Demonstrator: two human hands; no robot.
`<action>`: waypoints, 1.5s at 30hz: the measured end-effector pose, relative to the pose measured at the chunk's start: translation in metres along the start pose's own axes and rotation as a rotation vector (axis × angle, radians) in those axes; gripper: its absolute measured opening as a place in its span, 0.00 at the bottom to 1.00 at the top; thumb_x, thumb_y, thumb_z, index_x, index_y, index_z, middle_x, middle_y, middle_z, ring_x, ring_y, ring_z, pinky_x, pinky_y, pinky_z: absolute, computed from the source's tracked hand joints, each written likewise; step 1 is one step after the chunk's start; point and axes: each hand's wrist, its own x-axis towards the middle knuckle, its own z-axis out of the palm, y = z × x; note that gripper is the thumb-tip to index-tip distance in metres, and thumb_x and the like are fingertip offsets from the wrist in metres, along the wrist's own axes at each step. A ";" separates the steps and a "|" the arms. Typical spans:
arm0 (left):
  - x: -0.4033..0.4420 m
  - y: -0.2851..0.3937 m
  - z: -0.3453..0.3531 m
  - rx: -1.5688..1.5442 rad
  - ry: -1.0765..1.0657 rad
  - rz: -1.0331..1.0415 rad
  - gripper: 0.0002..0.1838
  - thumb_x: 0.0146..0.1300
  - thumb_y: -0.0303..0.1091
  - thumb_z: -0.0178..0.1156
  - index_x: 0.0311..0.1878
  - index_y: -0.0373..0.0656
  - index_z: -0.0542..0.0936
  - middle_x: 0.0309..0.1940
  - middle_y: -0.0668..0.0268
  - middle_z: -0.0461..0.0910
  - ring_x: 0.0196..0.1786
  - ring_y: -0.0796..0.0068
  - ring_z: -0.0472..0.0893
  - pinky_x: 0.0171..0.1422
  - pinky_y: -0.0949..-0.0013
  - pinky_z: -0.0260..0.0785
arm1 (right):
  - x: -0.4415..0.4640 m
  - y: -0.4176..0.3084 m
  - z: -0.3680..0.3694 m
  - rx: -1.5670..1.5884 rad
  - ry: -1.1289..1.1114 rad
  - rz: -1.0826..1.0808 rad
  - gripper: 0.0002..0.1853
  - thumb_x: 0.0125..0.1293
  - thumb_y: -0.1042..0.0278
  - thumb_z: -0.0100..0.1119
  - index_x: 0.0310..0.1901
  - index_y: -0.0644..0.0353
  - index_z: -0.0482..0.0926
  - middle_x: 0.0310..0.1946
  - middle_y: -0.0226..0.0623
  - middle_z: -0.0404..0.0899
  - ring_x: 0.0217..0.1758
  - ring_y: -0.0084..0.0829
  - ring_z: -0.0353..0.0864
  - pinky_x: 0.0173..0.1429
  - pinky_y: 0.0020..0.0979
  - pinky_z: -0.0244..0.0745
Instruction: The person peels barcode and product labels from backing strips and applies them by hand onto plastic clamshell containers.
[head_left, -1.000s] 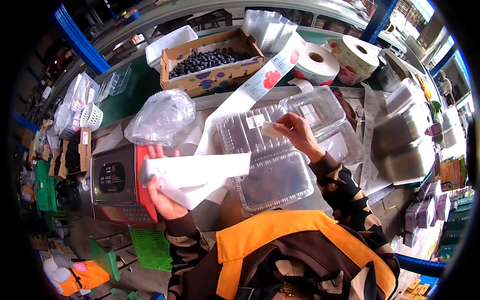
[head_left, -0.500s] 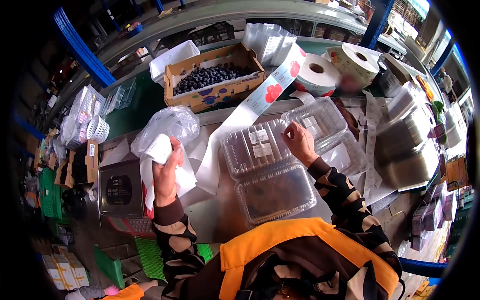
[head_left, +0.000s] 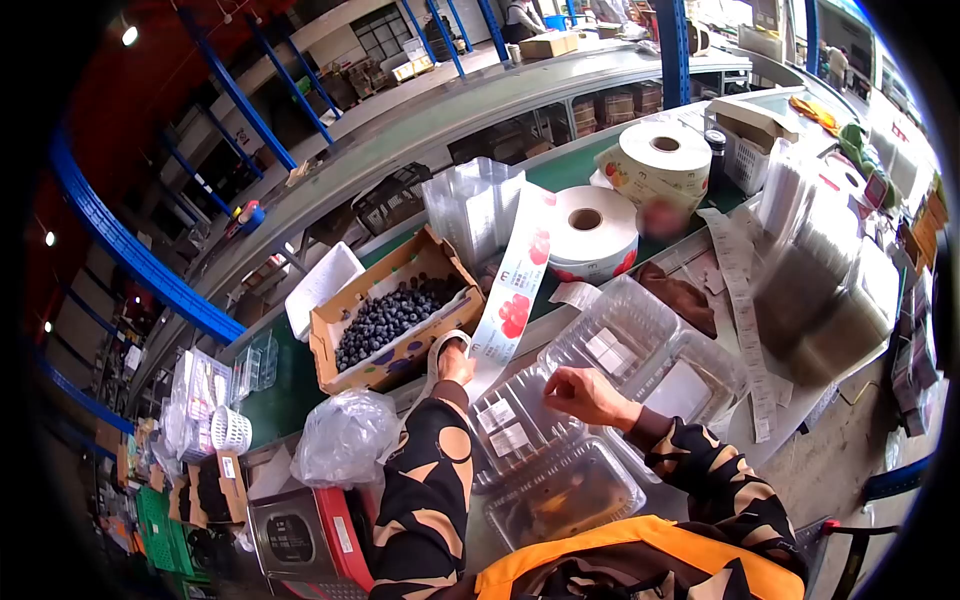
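My left hand (head_left: 457, 366) is wrapped round a white paper roll (head_left: 436, 358), partly hidden by the fingers, at the near corner of the cardboard box of blueberries (head_left: 395, 325). My right hand (head_left: 590, 398) hovers over the clear plastic clamshell (head_left: 560, 500) in front of me, thumb and fingers pinched together. Whether something small is between them I cannot make out. White printed stickers (head_left: 508, 438) are on that clamshell's far half. Behind it lies a second open clamshell (head_left: 640, 300), also with stickers. A strip of printed labels (head_left: 515, 290) hangs beside my left hand.
Two large label rolls (head_left: 592, 225) stand at the back, with stacked clear trays (head_left: 470, 205) beside them. Tall stacks of clear containers (head_left: 830, 290) are on the right. A crumpled plastic bag (head_left: 347, 437) and a red-sided scale (head_left: 340, 535) lie to the left.
My left hand has moved right and away from me with the roll, toward the blueberry box. My right hand stays above the clamshells, still pinched. The view has tilted up and turned.
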 end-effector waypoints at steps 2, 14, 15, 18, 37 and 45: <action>0.001 0.009 0.003 -0.097 0.105 -0.033 0.32 0.51 0.32 0.72 0.61 0.37 0.74 0.52 0.48 0.81 0.58 0.52 0.79 0.63 0.61 0.69 | 0.021 0.026 -0.013 0.049 0.051 0.112 0.13 0.62 0.60 0.67 0.37 0.62 0.80 0.24 0.36 0.81 0.27 0.27 0.81 0.33 0.31 0.74; -0.093 0.185 -0.195 -1.170 -0.085 0.656 0.15 0.61 0.17 0.64 0.36 0.44 0.66 0.40 0.66 0.76 0.43 0.78 0.74 0.51 0.73 0.68 | 0.194 0.114 -0.056 1.368 0.005 0.461 0.46 0.61 0.18 0.38 0.56 0.59 0.74 0.46 0.35 0.83 0.48 0.31 0.82 0.49 0.32 0.74; -0.110 0.194 -0.211 -1.127 -0.070 0.680 0.18 0.60 0.16 0.63 0.36 0.46 0.63 0.40 0.66 0.75 0.43 0.77 0.73 0.51 0.73 0.67 | 0.210 0.116 -0.059 1.430 0.011 0.390 0.44 0.63 0.19 0.39 0.54 0.59 0.75 0.45 0.35 0.83 0.48 0.31 0.83 0.49 0.32 0.75; -0.148 0.189 -0.253 -1.257 -0.098 0.720 0.22 0.57 0.21 0.67 0.36 0.51 0.60 0.35 0.67 0.72 0.44 0.74 0.75 0.51 0.70 0.68 | 0.236 0.094 -0.072 1.525 0.129 0.253 0.39 0.66 0.25 0.44 0.52 0.59 0.76 0.41 0.36 0.84 0.41 0.29 0.85 0.44 0.29 0.80; -0.338 -0.026 -0.262 -0.786 0.230 -0.058 0.10 0.58 0.16 0.67 0.39 0.37 0.76 0.35 0.69 0.79 0.40 0.81 0.78 0.46 0.74 0.73 | 0.015 -0.148 0.076 0.577 -0.067 -0.156 0.09 0.68 0.68 0.64 0.39 0.63 0.75 0.29 0.27 0.77 0.29 0.18 0.75 0.33 0.23 0.71; -0.370 -0.015 -0.208 -1.060 0.111 0.099 0.09 0.60 0.23 0.68 0.40 0.39 0.77 0.36 0.68 0.79 0.41 0.79 0.77 0.47 0.74 0.70 | -0.029 -0.197 0.149 -0.006 -0.334 -0.566 0.18 0.62 0.56 0.67 0.39 0.60 0.70 0.29 0.40 0.78 0.31 0.44 0.82 0.33 0.37 0.76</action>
